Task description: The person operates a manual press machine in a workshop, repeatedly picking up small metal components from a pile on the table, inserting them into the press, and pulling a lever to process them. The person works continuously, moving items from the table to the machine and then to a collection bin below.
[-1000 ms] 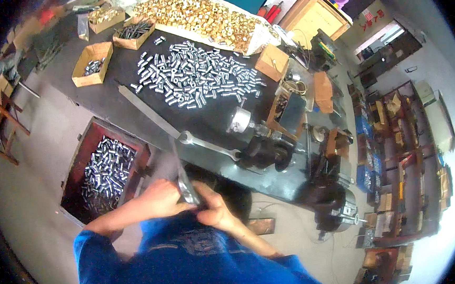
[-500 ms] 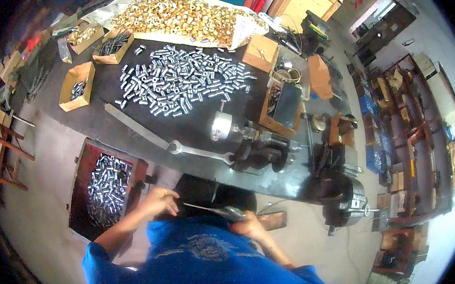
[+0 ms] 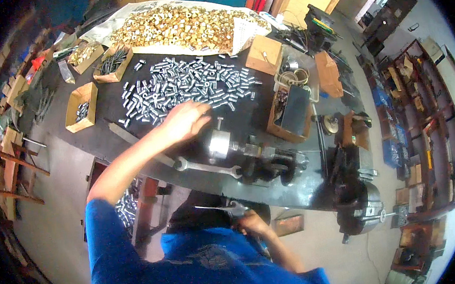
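Observation:
My left hand (image 3: 184, 122) is stretched over the bench at the near edge of a spread of small silvery metal sleeves (image 3: 202, 83). Its fingers reach forward with a gap between them, and nothing shows in them. Low in front of my body, my right hand (image 3: 251, 222) is closed around a grey metal hand tool (image 3: 236, 210) with a long thin tip pointing left; its exact kind is unclear. Between the hands, an open-ended wrench (image 3: 208, 167) lies along the bench's front edge. A metal clamping fixture (image 3: 220, 144) stands right of my left hand.
Brass-coloured nuts (image 3: 177, 29) cover a sheet at the back. Small cardboard boxes (image 3: 81, 107) stand left, and a parts box (image 3: 294, 111) right. Below my left arm, a bin holds more sleeves (image 3: 128, 207). A dark machine (image 3: 361, 209) stands right, with shelves (image 3: 422, 133) beyond.
My left hand has moved up and forward from beside the tool tip to the sleeves on the bench. My right hand still holds the tool low down. The view has shifted slightly.

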`<state>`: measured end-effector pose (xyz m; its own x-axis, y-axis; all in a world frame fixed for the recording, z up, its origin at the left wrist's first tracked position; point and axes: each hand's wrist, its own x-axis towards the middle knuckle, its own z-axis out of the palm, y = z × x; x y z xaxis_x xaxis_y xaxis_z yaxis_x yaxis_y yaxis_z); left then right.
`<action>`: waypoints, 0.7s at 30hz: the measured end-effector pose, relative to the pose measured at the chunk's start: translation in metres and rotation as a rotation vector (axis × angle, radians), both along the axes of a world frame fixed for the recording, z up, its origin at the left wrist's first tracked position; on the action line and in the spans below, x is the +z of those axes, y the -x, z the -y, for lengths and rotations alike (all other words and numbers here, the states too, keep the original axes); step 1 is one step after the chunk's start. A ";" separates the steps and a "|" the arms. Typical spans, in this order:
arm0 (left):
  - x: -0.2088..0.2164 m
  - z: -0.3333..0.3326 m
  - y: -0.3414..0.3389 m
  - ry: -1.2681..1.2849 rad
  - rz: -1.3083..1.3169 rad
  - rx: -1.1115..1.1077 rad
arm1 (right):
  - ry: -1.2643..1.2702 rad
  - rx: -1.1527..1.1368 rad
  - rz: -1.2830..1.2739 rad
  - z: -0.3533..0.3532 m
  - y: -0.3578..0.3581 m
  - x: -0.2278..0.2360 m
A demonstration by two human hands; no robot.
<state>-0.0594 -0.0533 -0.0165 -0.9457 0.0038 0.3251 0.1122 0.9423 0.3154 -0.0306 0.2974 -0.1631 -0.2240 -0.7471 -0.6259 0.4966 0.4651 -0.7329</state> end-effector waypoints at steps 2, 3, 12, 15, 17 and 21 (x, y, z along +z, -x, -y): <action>-0.009 0.011 0.044 -0.023 -0.020 -0.026 | 0.038 0.004 0.010 -0.001 0.003 0.004; -0.007 0.012 0.064 -0.014 0.014 -0.018 | 0.023 -0.001 0.018 -0.003 0.003 0.000; -0.038 0.045 0.198 0.126 0.043 -0.024 | -0.086 0.052 0.081 -0.005 0.018 -0.021; -0.049 0.055 0.227 0.166 0.141 0.069 | 0.043 0.069 0.165 -0.012 0.020 -0.038; -0.050 0.057 0.239 0.152 0.157 0.109 | 0.084 0.118 0.174 -0.019 0.026 -0.035; -0.065 0.068 0.259 0.236 0.044 0.178 | 0.048 0.247 0.205 -0.018 0.031 -0.046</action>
<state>-0.3181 -0.1214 -0.0815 -0.9515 -0.0928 0.2933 -0.0702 0.9938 0.0865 -0.0611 0.3151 -0.2093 0.0950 -0.7930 -0.6018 0.5122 0.5573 -0.6535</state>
